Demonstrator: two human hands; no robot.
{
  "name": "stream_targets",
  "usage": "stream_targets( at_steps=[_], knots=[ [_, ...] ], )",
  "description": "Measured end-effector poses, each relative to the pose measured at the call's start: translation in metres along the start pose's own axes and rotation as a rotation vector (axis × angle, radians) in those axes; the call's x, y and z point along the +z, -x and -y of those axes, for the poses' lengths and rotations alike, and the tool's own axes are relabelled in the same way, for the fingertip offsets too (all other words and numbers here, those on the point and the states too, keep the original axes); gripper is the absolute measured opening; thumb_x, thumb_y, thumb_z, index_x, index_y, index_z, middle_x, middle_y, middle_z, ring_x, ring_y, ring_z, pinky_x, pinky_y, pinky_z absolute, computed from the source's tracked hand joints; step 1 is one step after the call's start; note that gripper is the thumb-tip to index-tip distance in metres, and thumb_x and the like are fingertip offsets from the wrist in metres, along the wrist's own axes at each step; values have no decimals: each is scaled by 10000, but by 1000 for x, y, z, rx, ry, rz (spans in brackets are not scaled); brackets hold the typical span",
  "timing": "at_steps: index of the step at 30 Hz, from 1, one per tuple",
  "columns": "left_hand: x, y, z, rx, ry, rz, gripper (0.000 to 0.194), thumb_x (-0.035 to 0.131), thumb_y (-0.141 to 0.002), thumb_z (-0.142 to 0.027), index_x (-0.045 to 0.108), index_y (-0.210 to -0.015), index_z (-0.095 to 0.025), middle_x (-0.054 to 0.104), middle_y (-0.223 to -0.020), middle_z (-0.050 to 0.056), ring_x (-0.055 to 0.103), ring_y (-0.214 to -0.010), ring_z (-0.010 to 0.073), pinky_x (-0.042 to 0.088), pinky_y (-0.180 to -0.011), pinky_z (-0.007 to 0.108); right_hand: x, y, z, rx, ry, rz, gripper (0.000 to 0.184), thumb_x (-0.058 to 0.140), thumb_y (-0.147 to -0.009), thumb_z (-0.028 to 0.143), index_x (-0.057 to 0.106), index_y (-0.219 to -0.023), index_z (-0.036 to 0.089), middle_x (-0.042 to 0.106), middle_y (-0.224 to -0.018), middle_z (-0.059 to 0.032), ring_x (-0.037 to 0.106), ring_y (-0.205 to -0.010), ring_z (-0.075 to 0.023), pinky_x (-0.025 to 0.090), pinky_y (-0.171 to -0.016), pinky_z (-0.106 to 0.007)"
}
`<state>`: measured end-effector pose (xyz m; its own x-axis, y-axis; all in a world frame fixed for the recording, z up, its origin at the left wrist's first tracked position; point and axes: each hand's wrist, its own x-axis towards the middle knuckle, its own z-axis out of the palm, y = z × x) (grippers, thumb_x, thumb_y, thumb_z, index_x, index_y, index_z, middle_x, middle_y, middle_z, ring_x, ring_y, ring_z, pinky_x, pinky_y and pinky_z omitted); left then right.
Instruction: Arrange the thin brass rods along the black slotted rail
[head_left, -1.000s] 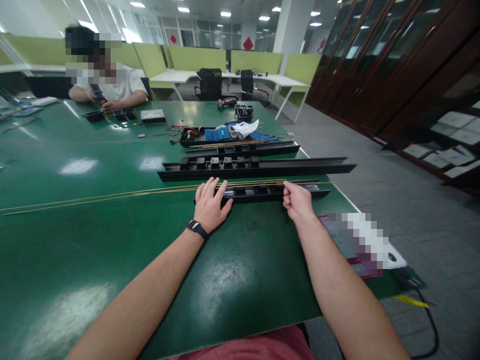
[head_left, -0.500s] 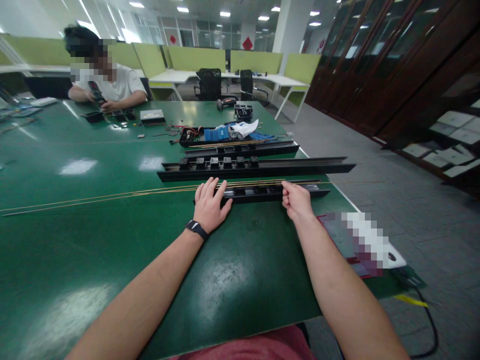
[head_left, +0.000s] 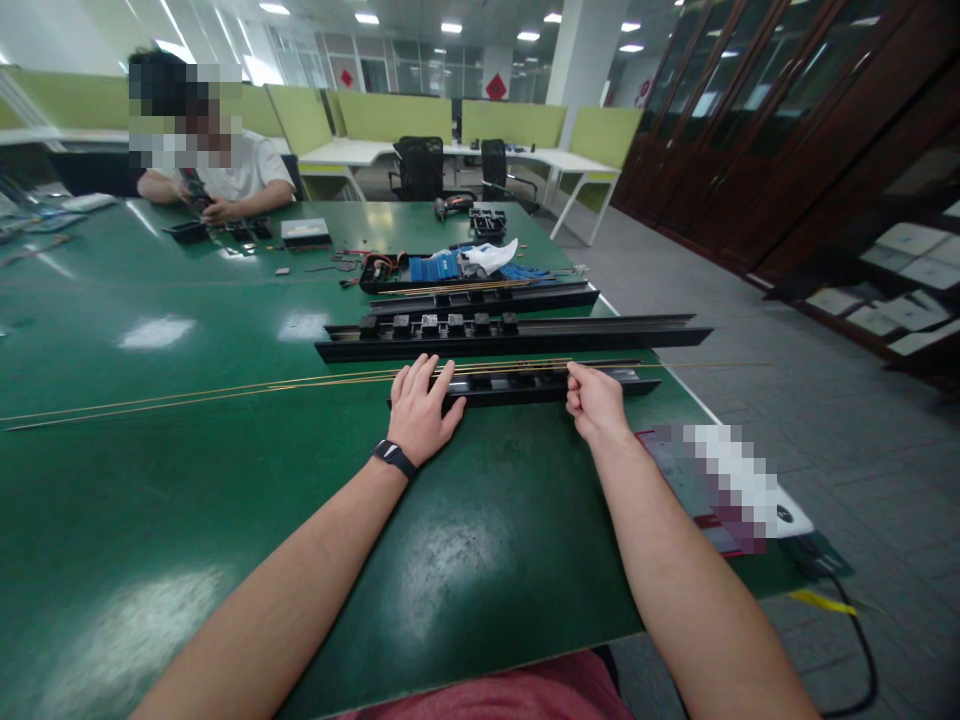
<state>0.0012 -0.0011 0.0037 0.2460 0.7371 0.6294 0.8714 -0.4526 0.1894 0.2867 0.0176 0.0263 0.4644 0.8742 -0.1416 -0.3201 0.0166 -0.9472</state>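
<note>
My left hand (head_left: 421,408) lies flat, fingers stretched out, on the left end of a short black rail (head_left: 525,386) that sits on the green table (head_left: 225,500). Several thin brass rods (head_left: 225,390) run from the table's left side across the top of that rail. My right hand (head_left: 594,402) is closed in a pinch on the rods where they cross the rail's right part. A black band sits on my left wrist.
Two longer black rails (head_left: 517,335) with small black blocks lie just behind. Farther back sit a black tray with blue parts (head_left: 442,268) and a white cloth. A person (head_left: 217,170) works at the far left. A blurred object (head_left: 720,480) lies at the right edge.
My right hand shifted very slightly along the rail, left and back. The left hand and the rail have stayed where they were.
</note>
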Motion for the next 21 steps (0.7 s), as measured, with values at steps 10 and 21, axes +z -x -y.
stream_targets(
  at_steps=[10,21],
  knots=[
    [1,0,0,6,-14,-6,571,571,-957,-432,517,-1488,-228,496,-1546,148,362,-1514,311,237,-1257,520,0,1,0,6,-7,-11,317,806,-783,260,523,-659,189,545,-554,41,392,-323,-44,204,-263,-156],
    [1,0,-1,2,-32,-7,560,570,-964,-447,535,-1471,-212,502,-1543,150,369,-1510,309,230,-1260,506,-1,-1,-4,2,7,9,344,870,-717,310,550,-690,187,546,-535,52,389,-320,-43,200,-254,-147]
  ],
)
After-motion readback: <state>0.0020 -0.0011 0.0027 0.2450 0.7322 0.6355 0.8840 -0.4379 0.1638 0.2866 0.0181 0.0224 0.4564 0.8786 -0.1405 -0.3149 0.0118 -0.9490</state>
